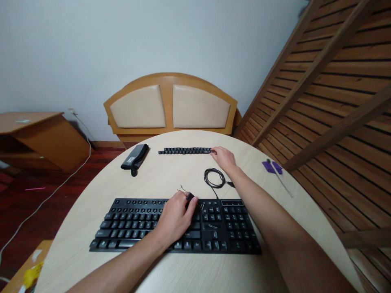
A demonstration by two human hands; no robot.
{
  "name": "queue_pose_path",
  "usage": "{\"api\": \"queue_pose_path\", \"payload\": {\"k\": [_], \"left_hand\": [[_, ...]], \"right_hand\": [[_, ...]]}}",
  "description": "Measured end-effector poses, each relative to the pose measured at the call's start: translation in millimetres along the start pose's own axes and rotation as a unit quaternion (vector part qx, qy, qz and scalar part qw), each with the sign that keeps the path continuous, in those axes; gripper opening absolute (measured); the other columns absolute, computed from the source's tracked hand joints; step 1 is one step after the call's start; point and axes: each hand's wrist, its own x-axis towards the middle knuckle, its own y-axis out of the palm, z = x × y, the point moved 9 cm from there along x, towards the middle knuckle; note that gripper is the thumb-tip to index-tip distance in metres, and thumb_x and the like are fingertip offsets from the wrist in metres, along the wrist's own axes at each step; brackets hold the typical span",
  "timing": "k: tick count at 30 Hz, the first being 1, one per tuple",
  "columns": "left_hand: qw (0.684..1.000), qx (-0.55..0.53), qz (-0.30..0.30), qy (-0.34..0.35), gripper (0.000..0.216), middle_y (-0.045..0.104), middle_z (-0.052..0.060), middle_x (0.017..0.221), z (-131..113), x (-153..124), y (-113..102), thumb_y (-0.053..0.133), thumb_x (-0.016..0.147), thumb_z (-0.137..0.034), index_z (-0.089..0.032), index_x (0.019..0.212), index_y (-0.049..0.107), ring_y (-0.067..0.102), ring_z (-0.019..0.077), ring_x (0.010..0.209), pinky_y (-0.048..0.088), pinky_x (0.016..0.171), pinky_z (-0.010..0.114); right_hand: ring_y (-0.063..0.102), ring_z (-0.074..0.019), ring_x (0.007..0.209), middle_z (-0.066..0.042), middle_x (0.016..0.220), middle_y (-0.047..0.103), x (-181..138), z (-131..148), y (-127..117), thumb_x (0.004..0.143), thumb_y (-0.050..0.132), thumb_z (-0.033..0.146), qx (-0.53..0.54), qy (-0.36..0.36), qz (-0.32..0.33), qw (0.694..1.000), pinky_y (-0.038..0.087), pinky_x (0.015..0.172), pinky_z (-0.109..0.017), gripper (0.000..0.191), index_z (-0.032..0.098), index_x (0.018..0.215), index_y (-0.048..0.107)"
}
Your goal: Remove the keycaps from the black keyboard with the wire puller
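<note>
A black keyboard [186, 235] lies near me on the table, with its top two rows showing bare sockets where keycaps are off. Over its upper middle, my left hand [175, 213] is closed around a keycap puller [190, 197] with a black body and thin wire ends sticking out. Farther away, loose black keycaps [186, 151] stand lined up in two rows. My right hand [224, 158] reaches to the right end of these rows, its fingertips pinched on a keycap there. The fingers partly hide that keycap.
A coiled black cable [214, 179] lies behind the keyboard. On the round table [146, 187] are a dark folded pouch [135, 156] at left, a purple cloth [272, 167] and a thin brush [282, 182] at right. A slatted wooden screen [336, 101] rises at right.
</note>
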Motion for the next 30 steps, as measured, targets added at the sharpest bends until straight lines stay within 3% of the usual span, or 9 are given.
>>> {"api": "queue_pose_path", "payload": {"k": [14,18,23,26,30], "left_hand": [[1.0,0.011,-0.01,0.005,0.038,0.064,0.008,0.082,0.2,0.6,-1.1,0.035,0.1,-0.039,-0.018,0.082,0.06,0.061,0.0241,0.081,0.047,0.076,0.037],[1.0,0.013,-0.018,0.006,0.036,0.066,0.008,0.084,0.4,0.8,-2.5,0.038,0.099,-0.04,-0.018,0.084,0.062,0.063,0.0254,0.084,0.047,0.077,0.037],[0.998,-0.049,-0.024,0.026,0.029,0.071,0.006,0.095,-1.6,0.0,-5.8,0.041,0.098,-0.037,-0.02,0.103,0.064,0.065,0.024,0.092,0.046,0.081,0.034],[0.997,-0.064,-0.026,0.021,0.028,0.071,0.006,0.092,1.1,0.2,-6.2,0.043,0.097,-0.038,-0.019,0.103,0.062,0.066,0.024,0.089,0.046,0.076,0.032],[0.996,-0.081,-0.027,0.025,0.027,0.068,0.004,0.082,2.7,0.9,-4.6,0.042,0.097,-0.039,-0.02,0.097,0.06,0.065,0.0226,0.081,0.045,0.071,0.03]], "right_hand": [[0.064,-0.0231,0.09,-0.005,0.103,0.071,-16.1,5.6,-19.6,0.089,0.062,0.034,-0.015,0.007,0.029,0.999,0.043,0.071,-0.03,0.034,0.025,0.122,0.056],[0.065,-0.0227,0.083,-0.004,0.095,0.072,-40.6,6.6,-39.8,0.091,0.058,0.037,-0.013,0.021,0.034,0.999,0.041,0.065,-0.029,0.031,0.023,0.118,0.056],[0.064,-0.0184,0.079,-0.003,0.091,0.072,-83.8,19.0,-69.8,0.092,0.055,0.033,0.039,0.012,0.022,0.999,0.038,0.062,-0.026,0.015,0.022,0.099,0.062],[0.062,-0.0169,0.077,-0.002,0.088,0.071,-110.5,35.2,-80.0,0.09,0.056,0.029,0.078,-0.014,0.032,0.996,0.039,0.064,-0.026,0.012,0.022,0.085,0.064],[0.061,-0.0164,0.076,-0.002,0.084,0.068,-143.4,54.7,-85.1,0.09,0.056,0.028,0.166,-0.029,0.035,0.985,0.043,0.068,-0.026,0.013,0.021,0.083,0.064]]}}
